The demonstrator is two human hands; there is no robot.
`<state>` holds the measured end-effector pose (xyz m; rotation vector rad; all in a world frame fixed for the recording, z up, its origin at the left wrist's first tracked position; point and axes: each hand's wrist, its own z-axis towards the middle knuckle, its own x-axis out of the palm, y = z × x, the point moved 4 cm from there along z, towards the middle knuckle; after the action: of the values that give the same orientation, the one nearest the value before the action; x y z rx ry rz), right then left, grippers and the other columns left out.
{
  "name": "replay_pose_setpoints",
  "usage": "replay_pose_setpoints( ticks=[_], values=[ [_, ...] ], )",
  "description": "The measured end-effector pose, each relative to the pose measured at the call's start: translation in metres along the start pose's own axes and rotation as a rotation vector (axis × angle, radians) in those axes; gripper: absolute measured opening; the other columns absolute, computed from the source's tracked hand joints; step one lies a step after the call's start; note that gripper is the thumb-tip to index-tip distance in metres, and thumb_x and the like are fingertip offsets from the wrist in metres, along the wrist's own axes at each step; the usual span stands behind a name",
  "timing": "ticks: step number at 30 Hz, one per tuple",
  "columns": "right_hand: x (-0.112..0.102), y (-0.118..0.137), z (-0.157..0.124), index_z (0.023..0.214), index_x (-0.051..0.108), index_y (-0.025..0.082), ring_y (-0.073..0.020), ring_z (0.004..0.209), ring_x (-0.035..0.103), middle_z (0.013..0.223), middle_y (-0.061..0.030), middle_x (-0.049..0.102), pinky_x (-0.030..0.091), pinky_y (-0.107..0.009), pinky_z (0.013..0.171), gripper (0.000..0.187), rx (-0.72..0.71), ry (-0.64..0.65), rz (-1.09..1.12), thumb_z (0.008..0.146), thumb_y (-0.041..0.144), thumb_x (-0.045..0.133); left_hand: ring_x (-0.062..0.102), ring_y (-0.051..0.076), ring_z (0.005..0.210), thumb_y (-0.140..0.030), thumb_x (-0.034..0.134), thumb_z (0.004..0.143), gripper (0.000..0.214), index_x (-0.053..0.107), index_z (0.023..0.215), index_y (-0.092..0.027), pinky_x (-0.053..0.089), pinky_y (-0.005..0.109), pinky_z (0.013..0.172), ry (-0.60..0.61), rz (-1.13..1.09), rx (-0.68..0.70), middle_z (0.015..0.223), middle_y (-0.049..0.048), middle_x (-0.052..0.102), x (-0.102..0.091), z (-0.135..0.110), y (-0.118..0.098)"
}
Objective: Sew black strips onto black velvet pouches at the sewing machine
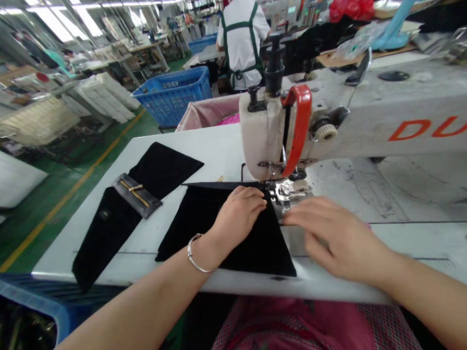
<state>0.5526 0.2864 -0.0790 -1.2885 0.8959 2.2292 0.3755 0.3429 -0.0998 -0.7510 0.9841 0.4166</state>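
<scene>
A black fabric panel lies on the sewing machine bed with its right edge beside the presser foot. My left hand rests on top of this panel, fingers together and lying over it, the tips close to the foot. Just right of the panel, my right hand hovers over the machine's plate, slightly blurred, with thumb and fingers apart and nothing visible between them. A second black fabric piece lies on the left of the table, and across it sits a dark grey strip with a gold-coloured bar.
The white sewing machine with a red lever guard fills the right side. Blue baskets stand behind the table and at lower left. A person in a green apron is farther back.
</scene>
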Motion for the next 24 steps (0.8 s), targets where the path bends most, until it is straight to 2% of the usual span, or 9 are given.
replay_pose_setpoints(
  ticks=[2, 3, 6, 7, 9, 12, 16, 24],
  values=[
    [-0.005, -0.018, 0.009, 0.108, 0.061, 0.014, -0.0267, 0.099, 0.058, 0.104, -0.011, 0.065, 0.048, -0.046, 0.088, 0.024, 0.136, -0.051, -0.14, 0.089, 0.02, 0.047, 0.059, 0.019, 0.104, -0.018, 0.056, 0.093, 0.014, 0.069, 0.097, -0.017, 0.047, 0.038, 0.097, -0.009, -0.021, 0.013, 0.111, 0.0044, 0.067, 0.001, -0.001, 0.002],
    [-0.004, -0.025, 0.013, 0.104, 0.062, 0.014, -0.0278, 0.095, 0.058, 0.098, -0.0111, 0.065, 0.048, -0.046, 0.085, 0.022, 0.177, -0.037, -0.205, 0.091, 0.025, 0.048, 0.058, 0.019, 0.104, -0.019, 0.056, 0.093, 0.014, 0.069, 0.098, -0.017, 0.047, 0.039, 0.097, -0.012, -0.024, 0.02, 0.112, 0.0047, 0.067, 0.001, -0.001, 0.003],
    [0.005, -0.033, 0.022, 0.086, 0.063, 0.017, -0.0274, 0.082, 0.06, 0.078, -0.0075, 0.064, 0.049, -0.047, 0.079, 0.026, 0.174, 0.024, -0.281, 0.094, 0.037, 0.048, 0.057, 0.02, 0.109, -0.018, 0.056, 0.093, 0.014, 0.069, 0.098, -0.017, 0.047, 0.041, 0.1, -0.034, -0.006, 0.032, 0.115, 0.0065, 0.065, 0.0, -0.001, 0.002],
    [0.009, -0.032, 0.023, 0.085, 0.063, 0.018, -0.0272, 0.083, 0.06, 0.078, -0.0073, 0.064, 0.049, -0.047, 0.08, 0.026, 0.141, 0.02, -0.266, 0.094, 0.037, 0.048, 0.056, 0.021, 0.111, -0.018, 0.056, 0.093, 0.014, 0.069, 0.098, -0.017, 0.047, 0.041, 0.101, -0.04, 0.006, 0.033, 0.117, 0.0071, 0.063, 0.0, -0.001, 0.001],
    [0.016, -0.025, 0.023, 0.097, 0.064, 0.018, -0.0266, 0.095, 0.061, 0.096, -0.0092, 0.067, 0.049, -0.045, 0.085, 0.021, 0.029, 0.009, -0.18, 0.093, 0.03, 0.049, 0.056, 0.021, 0.114, -0.017, 0.055, 0.093, 0.015, 0.069, 0.098, -0.016, 0.048, 0.042, 0.102, -0.026, 0.037, 0.038, 0.12, 0.0078, 0.062, 0.0, -0.002, -0.001],
    [0.025, -0.017, 0.018, 0.121, 0.058, 0.019, -0.0225, 0.116, 0.055, 0.124, -0.0087, 0.061, 0.046, -0.041, 0.099, 0.031, -0.097, 0.03, -0.01, 0.091, 0.018, 0.049, 0.058, 0.02, 0.115, -0.015, 0.051, 0.094, 0.017, 0.066, 0.103, -0.015, 0.048, 0.04, 0.104, 0.05, 0.089, 0.074, 0.121, 0.0076, 0.063, 0.002, -0.006, -0.005],
    [0.027, -0.016, 0.015, 0.119, 0.06, 0.018, -0.0219, 0.116, 0.055, 0.123, -0.0078, 0.063, 0.045, -0.042, 0.101, 0.032, -0.078, 0.025, 0.048, 0.088, 0.016, 0.051, 0.055, 0.02, 0.122, -0.012, 0.048, 0.095, 0.021, 0.062, 0.111, -0.014, 0.048, 0.038, 0.106, 0.063, 0.152, 0.102, 0.132, 0.0096, 0.058, 0.003, -0.01, -0.009],
    [0.031, -0.02, 0.02, 0.117, 0.06, 0.017, -0.0216, 0.113, 0.056, 0.123, -0.0075, 0.062, 0.045, -0.042, 0.095, 0.034, -0.062, 0.028, 0.086, 0.085, 0.012, 0.052, 0.061, 0.019, 0.114, -0.012, 0.048, 0.095, 0.022, 0.064, 0.109, -0.013, 0.051, 0.035, 0.102, 0.038, 0.183, 0.133, 0.12, 0.0076, 0.067, 0.002, -0.008, -0.009]
  ],
)
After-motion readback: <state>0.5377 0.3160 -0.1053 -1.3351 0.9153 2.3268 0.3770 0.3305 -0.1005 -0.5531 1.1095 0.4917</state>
